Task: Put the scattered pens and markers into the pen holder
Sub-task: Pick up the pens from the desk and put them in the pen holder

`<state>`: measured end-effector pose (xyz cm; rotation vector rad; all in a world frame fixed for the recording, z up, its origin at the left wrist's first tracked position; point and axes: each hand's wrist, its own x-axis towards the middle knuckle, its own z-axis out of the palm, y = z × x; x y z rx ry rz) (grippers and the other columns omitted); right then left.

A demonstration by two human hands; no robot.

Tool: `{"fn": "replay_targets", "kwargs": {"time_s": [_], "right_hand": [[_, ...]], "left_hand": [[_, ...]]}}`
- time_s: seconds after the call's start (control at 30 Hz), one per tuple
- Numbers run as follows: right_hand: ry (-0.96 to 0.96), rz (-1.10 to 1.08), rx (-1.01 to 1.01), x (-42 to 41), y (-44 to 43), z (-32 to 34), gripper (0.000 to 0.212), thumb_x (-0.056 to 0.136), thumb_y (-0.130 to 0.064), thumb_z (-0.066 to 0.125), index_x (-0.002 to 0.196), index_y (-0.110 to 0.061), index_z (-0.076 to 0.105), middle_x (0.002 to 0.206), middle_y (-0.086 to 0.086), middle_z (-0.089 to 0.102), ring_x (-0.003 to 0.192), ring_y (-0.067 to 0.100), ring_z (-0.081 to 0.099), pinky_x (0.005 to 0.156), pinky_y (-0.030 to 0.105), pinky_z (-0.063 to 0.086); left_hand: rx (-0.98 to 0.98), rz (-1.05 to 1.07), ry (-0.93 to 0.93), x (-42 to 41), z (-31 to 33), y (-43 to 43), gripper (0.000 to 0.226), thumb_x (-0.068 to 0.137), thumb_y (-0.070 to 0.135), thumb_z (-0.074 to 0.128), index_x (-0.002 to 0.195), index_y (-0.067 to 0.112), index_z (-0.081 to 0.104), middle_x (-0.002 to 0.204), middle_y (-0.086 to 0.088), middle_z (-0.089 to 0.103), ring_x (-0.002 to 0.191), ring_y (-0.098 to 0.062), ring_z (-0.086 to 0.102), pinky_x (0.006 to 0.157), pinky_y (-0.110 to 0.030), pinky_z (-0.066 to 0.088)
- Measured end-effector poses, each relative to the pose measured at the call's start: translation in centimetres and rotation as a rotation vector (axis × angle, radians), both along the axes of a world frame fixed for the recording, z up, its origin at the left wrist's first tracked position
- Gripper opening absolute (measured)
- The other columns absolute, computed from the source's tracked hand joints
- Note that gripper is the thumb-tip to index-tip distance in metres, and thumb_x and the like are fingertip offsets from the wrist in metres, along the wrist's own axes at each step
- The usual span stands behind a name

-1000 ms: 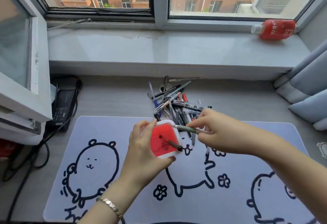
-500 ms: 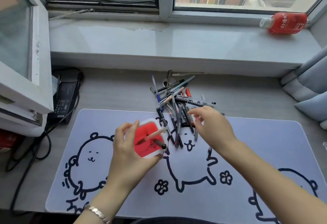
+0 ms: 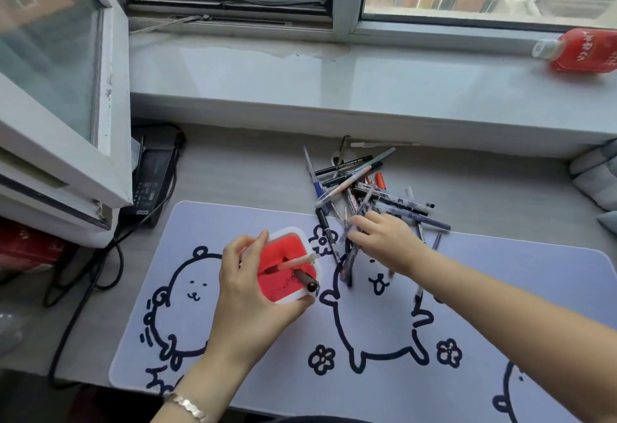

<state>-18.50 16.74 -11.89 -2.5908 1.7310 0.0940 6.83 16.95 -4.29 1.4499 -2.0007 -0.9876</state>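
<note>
A red pen holder (image 3: 283,265) with a white rim stands on the pale desk mat (image 3: 467,389). My left hand (image 3: 247,292) wraps around it from the left. Two pens lean out of it: a pale one (image 3: 300,260) and a dark one (image 3: 305,279). A pile of pens and markers (image 3: 364,189) lies just beyond the mat's far edge, to the right of the holder. My right hand (image 3: 384,239) rests on the near end of that pile, fingers closed around a blurred dark pen (image 3: 354,245) that points toward me.
The mat carries black cartoon drawings. An open window sash (image 3: 66,115) juts in at the left, with a black power adapter (image 3: 153,172) and cables below it. A red bottle (image 3: 581,50) lies on the sill at the right. Grey curtain folds (image 3: 597,175) hang at the right edge.
My right hand dropped a pale pen into the holder, then went back to the pile and closed on a dark pen. The left hand stays on the holder.
</note>
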Motion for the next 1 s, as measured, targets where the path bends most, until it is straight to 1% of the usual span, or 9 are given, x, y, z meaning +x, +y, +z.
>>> {"fn": "replay_targets", "kwargs": {"time_s": [0.17, 0.33, 0.5, 0.6, 0.7, 0.8, 0.87, 0.93, 1.0], "right_hand": [[-0.020, -0.009, -0.046, -1.0, 1.4, -0.1, 0.035, 0.044, -0.002, 0.083, 0.072, -0.014, 0.065, 0.086, 0.002, 0.071, 0.065, 0.017, 0.061, 0.051, 0.022, 0.048], [-0.076, -0.061, -0.100, -0.3, -0.2, -0.6, 0.027, 0.054, 0.004, 0.076, 0.076, -0.005, 0.064, 0.101, 0.014, 0.071, 0.073, 0.026, 0.067, 0.050, 0.029, 0.055], [-0.037, -0.132, -0.072, 1.9, -3.0, -1.3, 0.040, 0.037, 0.006, 0.080, 0.068, -0.009, 0.059, 0.063, 0.005, 0.064, 0.054, 0.023, 0.059, 0.036, 0.024, 0.041], [-0.112, -0.133, -0.147, 2.0, -3.5, -0.7, 0.041, 0.041, 0.004, 0.082, 0.073, -0.011, 0.060, 0.060, 0.002, 0.062, 0.050, 0.020, 0.057, 0.035, 0.023, 0.039], [-0.415, -0.191, -0.356, 1.5, -2.8, 1.9, 0.009, 0.075, -0.005, 0.067, 0.084, -0.008, 0.066, 0.076, 0.006, 0.068, 0.062, 0.017, 0.060, 0.049, 0.026, 0.051], [-0.951, -0.440, -0.556, 1.8, -1.1, 7.5, 0.014, 0.085, -0.009, 0.055, 0.084, 0.003, 0.061, 0.080, 0.010, 0.064, 0.069, 0.011, 0.059, 0.061, 0.013, 0.047], [-1.369, -0.534, -0.495, 2.7, 0.7, 11.0, 0.017, 0.085, -0.013, 0.052, 0.087, 0.003, 0.059, 0.078, 0.004, 0.061, 0.067, 0.003, 0.061, 0.060, 0.011, 0.046], [-1.492, -0.533, -0.357, 4.3, 2.6, 12.9, 0.014, 0.084, -0.014, 0.053, 0.087, -0.002, 0.060, 0.074, -0.009, 0.063, 0.063, -0.002, 0.062, 0.058, 0.009, 0.046], [-1.414, -0.557, -0.168, 5.9, 4.0, 12.9, 0.004, 0.083, -0.006, 0.059, 0.082, -0.007, 0.063, 0.065, -0.014, 0.065, 0.060, -0.003, 0.063, 0.055, 0.008, 0.046]], "left_hand": [[-0.005, -0.027, -0.002, -0.9, 0.1, -0.3, 0.097, 0.051, 0.025, 0.088, 0.134, 0.020, 0.039, 0.121, 0.010, 0.029, 0.116, -0.004, 0.035, 0.079, 0.013, 0.019], [-0.019, -0.024, 0.001, -1.2, 0.6, -0.7, 0.096, 0.051, 0.025, 0.088, 0.134, 0.017, 0.040, 0.120, 0.008, 0.030, 0.110, 0.001, 0.033, 0.078, 0.013, 0.020], [-0.009, 0.010, 0.000, -0.5, 0.7, -1.1, 0.097, 0.050, 0.025, 0.088, 0.133, 0.015, 0.040, 0.119, 0.009, 0.030, 0.107, 0.005, 0.031, 0.077, 0.014, 0.020], [0.007, 0.027, 0.000, -0.1, 0.8, -1.2, 0.097, 0.051, 0.026, 0.088, 0.134, 0.016, 0.040, 0.119, 0.010, 0.029, 0.111, -0.001, 0.032, 0.075, 0.014, 0.021], [0.011, 0.024, -0.002, 0.0, 0.7, -1.2, 0.097, 0.050, 0.027, 0.088, 0.134, 0.017, 0.039, 0.118, 0.010, 0.029, 0.109, 0.003, 0.031, 0.075, 0.014, 0.020], [0.023, 0.006, -0.011, -0.3, 0.5, -1.0, 0.097, 0.051, 0.025, 0.088, 0.134, 0.018, 0.040, 0.118, 0.010, 0.029, 0.106, 0.008, 0.029, 0.078, 0.014, 0.019], [0.027, -0.023, -0.020, -0.9, 0.4, -0.9, 0.096, 0.052, 0.024, 0.088, 0.134, 0.017, 0.039, 0.118, 0.009, 0.029, 0.108, 0.005, 0.030, 0.078, 0.013, 0.019], [0.029, -0.062, -0.025, -1.7, 0.4, -0.7, 0.097, 0.052, 0.023, 0.088, 0.135, 0.017, 0.038, 0.119, 0.008, 0.030, 0.111, 0.000, 0.032, 0.081, 0.013, 0.019], [0.012, -0.106, -0.025, -2.5, 0.4, -0.5, 0.100, 0.051, 0.023, 0.088, 0.136, 0.017, 0.037, 0.119, 0.009, 0.030, 0.111, 0.002, 0.031, 0.084, 0.012, 0.018]]}}
